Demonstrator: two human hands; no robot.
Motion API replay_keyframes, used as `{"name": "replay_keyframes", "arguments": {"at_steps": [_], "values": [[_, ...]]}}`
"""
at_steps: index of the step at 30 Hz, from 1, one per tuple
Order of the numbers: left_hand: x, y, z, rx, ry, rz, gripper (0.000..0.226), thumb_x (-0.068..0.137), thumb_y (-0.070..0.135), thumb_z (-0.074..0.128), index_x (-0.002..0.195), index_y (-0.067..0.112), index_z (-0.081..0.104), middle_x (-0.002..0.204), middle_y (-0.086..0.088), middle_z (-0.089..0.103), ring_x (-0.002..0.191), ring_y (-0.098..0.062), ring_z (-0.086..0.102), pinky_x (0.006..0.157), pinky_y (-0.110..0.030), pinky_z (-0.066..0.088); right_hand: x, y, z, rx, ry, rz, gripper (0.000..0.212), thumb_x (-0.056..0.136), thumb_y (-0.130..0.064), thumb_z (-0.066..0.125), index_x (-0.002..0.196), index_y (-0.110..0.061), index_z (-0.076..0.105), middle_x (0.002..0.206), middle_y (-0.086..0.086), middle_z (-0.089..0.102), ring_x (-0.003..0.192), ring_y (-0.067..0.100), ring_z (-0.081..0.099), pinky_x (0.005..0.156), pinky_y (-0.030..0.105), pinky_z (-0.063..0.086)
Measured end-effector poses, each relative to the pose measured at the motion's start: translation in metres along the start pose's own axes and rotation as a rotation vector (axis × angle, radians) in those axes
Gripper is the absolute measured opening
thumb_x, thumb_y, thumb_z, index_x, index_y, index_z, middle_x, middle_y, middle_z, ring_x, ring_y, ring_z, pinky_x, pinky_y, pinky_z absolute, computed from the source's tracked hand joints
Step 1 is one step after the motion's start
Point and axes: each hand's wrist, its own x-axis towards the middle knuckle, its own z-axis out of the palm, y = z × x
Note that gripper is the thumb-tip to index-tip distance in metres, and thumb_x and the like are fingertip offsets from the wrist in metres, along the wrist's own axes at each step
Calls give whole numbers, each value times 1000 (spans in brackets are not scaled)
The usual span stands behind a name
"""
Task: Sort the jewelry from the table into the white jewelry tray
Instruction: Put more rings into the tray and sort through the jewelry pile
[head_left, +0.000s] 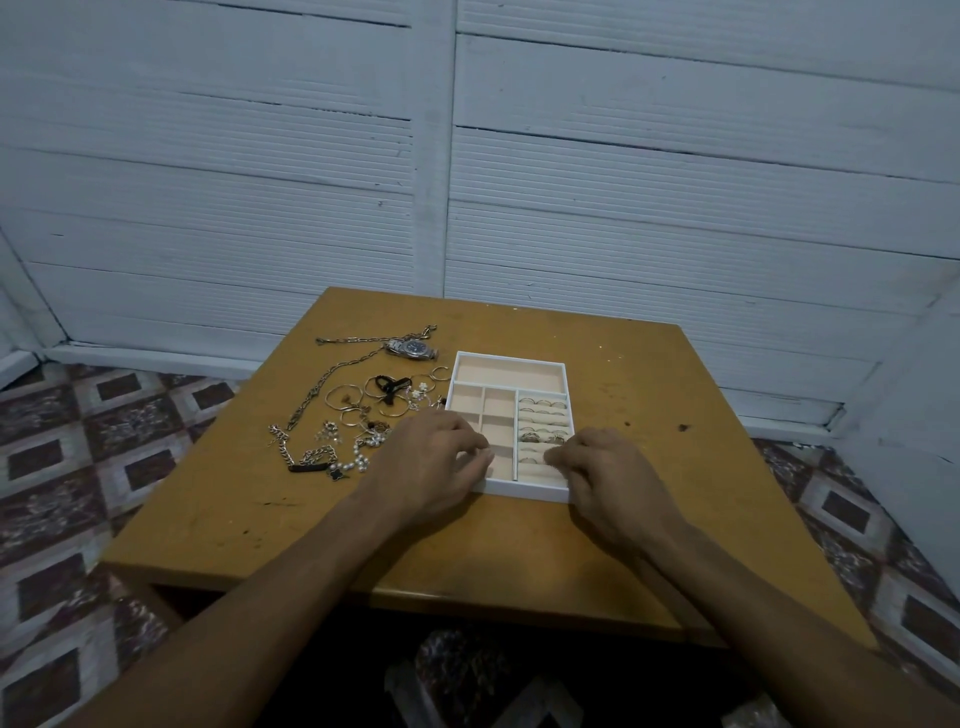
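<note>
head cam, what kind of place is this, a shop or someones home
Most likely a room in a home, not a shop: a worn wooden table against white slatted shutters, a patterned tile floor, and personal jewelry beside a white jewelry tray.

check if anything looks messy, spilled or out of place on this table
Nothing looks spilled or damaged. The unsorted jewelry lies in a loose tangle on the table left of the white tray, the watch farthest back. Only rings sit in the tray, in its right-hand slots.

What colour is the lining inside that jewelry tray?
Pale peach-beige, inside a white frame; the tray shows it clearly in the head view.
</note>
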Motion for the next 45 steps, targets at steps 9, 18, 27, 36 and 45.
{"name": "replay_keyframes", "arguments": {"at_steps": [9,18,27,36,45], "values": [[0,-25,-12,15,3,-72,31,93,41,53,113,23,69,112,5,66,103,-11,53,83,-27,44,42,-34,-20,272,15,65,26,93,-14,55,112,-19,71,109,-6,70,80,3,58,75,18,46],[-1,-73,-35,91,-50,-181,31,94,38,52,116,22,67,112,3,65,104,-13,52,86,-30,44,94,-75,0,286,-65,12,25,88,-16,56,105,-21,74,104,-5,72,81,8,60,81,30,50],[5,-132,-48,134,-144,-394,24,94,26,56,114,19,68,118,-2,65,105,-16,57,90,-33,49,129,-104,38,173,-151,23,22,86,-22,60,104,-24,74,104,-1,73,99,20,63,88,37,51],[13,-146,-56,289,-223,-321,23,93,27,59,111,21,70,105,-2,65,96,-17,56,81,-33,50,147,-123,57,-77,-208,-92,23,92,-22,54,107,-29,70,108,0,67,105,25,55,86,37,41],[18,-158,-61,350,-329,-198,18,93,26,58,105,17,67,105,0,61,102,-16,51,88,-32,46,154,-129,61,-226,-217,-199,21,95,-17,51,109,-22,66,113,0,63,111,24,48,94,41,33]]}}
